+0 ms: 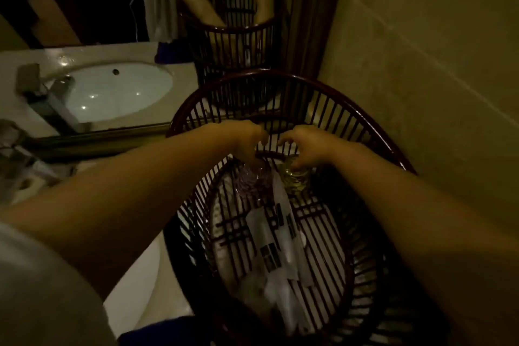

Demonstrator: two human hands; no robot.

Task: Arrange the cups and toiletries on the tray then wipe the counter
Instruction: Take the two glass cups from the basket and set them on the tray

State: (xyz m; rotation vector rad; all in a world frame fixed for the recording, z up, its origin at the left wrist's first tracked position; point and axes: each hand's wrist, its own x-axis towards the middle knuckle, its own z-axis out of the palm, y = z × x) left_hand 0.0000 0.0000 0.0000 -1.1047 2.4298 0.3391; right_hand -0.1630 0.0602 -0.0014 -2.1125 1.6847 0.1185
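A dark reddish-brown slatted tray (283, 84) holds a purplish cup (257, 177), a yellowish cup (295, 178), and white-wrapped toiletries (283, 244).

Dim, yellowish light; soft, blurred detail; wide-angle bending at the edges.

Pale counter (132, 286) — slatted tray (351, 109) atop

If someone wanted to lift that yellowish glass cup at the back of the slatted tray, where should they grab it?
Probably by the rim, coming straight down from above. The yellowish cup appears to stand upright near the far wall of the slatted tray, with a purplish cup close on its left, so the sides are crowded. The right hand already has its grip over the top that way.
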